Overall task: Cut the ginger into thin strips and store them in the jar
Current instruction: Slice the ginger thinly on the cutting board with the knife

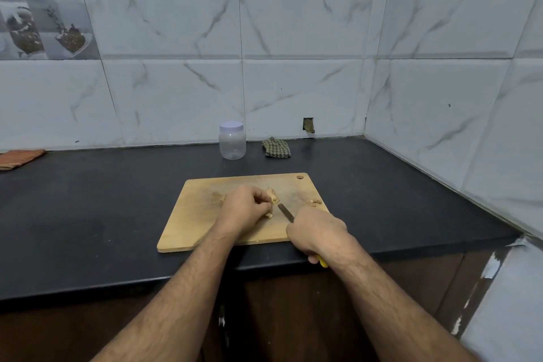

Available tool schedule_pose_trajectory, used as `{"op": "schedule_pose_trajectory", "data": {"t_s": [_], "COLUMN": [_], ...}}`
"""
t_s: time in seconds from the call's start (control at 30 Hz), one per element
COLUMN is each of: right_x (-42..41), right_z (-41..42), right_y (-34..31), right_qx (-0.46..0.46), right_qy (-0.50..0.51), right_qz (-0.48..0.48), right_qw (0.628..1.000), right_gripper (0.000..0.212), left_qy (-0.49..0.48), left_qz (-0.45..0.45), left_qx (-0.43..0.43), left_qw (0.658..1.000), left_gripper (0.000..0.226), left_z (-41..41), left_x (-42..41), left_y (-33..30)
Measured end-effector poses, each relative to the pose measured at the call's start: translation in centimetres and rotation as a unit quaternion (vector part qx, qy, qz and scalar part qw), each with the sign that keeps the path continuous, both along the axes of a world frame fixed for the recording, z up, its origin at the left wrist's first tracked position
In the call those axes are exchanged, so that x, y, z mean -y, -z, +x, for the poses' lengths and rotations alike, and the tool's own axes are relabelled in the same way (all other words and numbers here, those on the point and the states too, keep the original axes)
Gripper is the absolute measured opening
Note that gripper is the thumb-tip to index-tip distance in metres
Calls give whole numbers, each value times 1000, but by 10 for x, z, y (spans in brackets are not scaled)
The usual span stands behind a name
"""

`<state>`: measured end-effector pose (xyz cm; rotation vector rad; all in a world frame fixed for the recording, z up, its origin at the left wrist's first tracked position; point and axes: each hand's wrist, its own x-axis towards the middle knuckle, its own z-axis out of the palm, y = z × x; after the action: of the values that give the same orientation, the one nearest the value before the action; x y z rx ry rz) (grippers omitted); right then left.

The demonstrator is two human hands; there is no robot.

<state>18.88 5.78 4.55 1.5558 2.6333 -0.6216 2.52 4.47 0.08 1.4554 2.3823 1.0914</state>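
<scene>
1. Nearest me, my right hand (318, 232) is wrapped around the yellow handle of a small knife (286, 212). The handle's end pokes out below the fist at about 5 o'clock, over the counter's front edge.
2. The blade runs from that fist toward 10 o'clock, its tip low over the wooden cutting board (205, 223) and just short of the ginger.
3. My left hand (245, 209) sits a little farther in, fingers curled and pinching the ginger piece (271, 195) against the board. The pale root shows at the fingertips, on the hand's 2 o'clock side.
4. The relation that matters: the ginger lies at roughly 10 o'clock from the knife hand, just beyond the blade tip, and the left hand is the nearer one, already on it. Most of the root is hidden under the fingers, so I cannot tell its long axis for sure.
5. A small offcut (316, 201) rests near the board's right edge, at 12 o'clock from my right hand.
6. I judge cutting is at an early stage; no pile of strips shows.
7. Farthest back on the black countertop (88, 209), the clear plastic jar (232, 142) stands against the tiled wall at 12 o'clock, white lid on, apparently empty, with a checked cloth (276, 147) just to its right.
</scene>
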Motion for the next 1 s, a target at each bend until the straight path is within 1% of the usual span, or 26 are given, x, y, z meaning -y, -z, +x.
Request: {"op": "schedule_pose_trajectory", "data": {"t_s": [0.13,0.33,0.47,0.6,0.77,1.0], "right_x": [-1,-3,-3,-2,-1,1], "right_z": [-1,-5,-7,-7,-11,-14], "right_y": [2,5,7,6,6,5], "right_qx": [2,-3,4,4,-10,-15], "right_qy": [0,0,-5,-9,3,1], "right_qz": [0,-3,-2,0,-8,-16], "right_qw": [1000,1000,1000,1000,1000,1000], "right_gripper": [14,17,16,18,12,17], "left_qy": [19,12,2,-14,-25,-31], "left_qz": [-20,-13,3,-8,-4,1], "left_qx": [-37,-23,-9,-4,4,-19], "left_qw": [999,1000,1000,1000,1000,999], "left_gripper": [14,21,18,9,6,6], "left_z": [5,5,7,6,7,9], "left_x": [-8,-8,-8,-7,-5,-3], "left_y": [0,5,8,7,6,6]}}
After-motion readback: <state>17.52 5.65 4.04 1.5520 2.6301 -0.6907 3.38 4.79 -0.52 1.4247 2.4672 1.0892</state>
